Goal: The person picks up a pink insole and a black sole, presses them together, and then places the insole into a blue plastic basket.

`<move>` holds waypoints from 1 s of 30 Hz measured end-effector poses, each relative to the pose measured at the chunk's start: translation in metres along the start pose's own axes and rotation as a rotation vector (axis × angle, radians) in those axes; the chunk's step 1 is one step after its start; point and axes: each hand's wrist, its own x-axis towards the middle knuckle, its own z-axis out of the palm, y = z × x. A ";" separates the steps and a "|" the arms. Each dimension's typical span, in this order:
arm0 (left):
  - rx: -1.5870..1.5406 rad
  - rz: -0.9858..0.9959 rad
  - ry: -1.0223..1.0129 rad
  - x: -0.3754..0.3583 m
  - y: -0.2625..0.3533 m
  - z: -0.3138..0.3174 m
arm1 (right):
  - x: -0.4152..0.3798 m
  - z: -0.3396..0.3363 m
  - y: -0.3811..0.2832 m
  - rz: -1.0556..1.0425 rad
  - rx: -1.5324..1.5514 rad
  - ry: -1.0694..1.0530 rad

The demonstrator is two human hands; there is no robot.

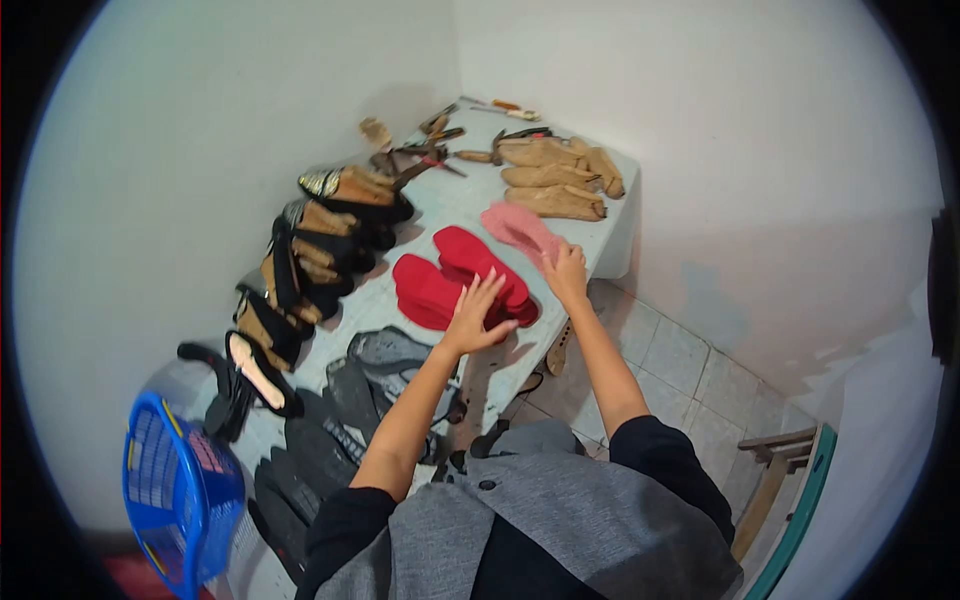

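My left hand (478,318) rests with spread fingers on the near end of the red insoles (422,290), which lie in two stacks side by side on the white table (384,300). At the table's right edge my right hand (566,270) grips the near end of a pink insole (520,228), its fingers bent round the edge. The pink piece has a rough-looking underside or surface and slants away toward the back. Beyond it lie several tan wooden shoe lasts (550,178) in a row. Grey-black soles (385,350) are close to my left forearm.
Black shoes on lasts (310,255) line the table's left side against the wall. Pliers and other tools (435,150) lie at the back. A blue plastic basket (185,500) stands at the near left. A green-edged wooden chair (800,500) is at the lower right, on the tiled floor (690,380).
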 end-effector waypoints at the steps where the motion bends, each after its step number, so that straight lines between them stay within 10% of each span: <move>1: -0.050 -0.043 0.106 -0.008 0.005 -0.006 | -0.008 -0.002 -0.010 -0.059 0.098 0.074; 13: 0.249 -0.525 0.839 -0.169 -0.021 -0.049 | -0.123 0.001 -0.137 -0.541 0.702 -0.438; 30: 0.067 -0.851 0.530 -0.184 -0.119 -0.063 | -0.154 0.044 -0.112 -0.303 0.705 -0.723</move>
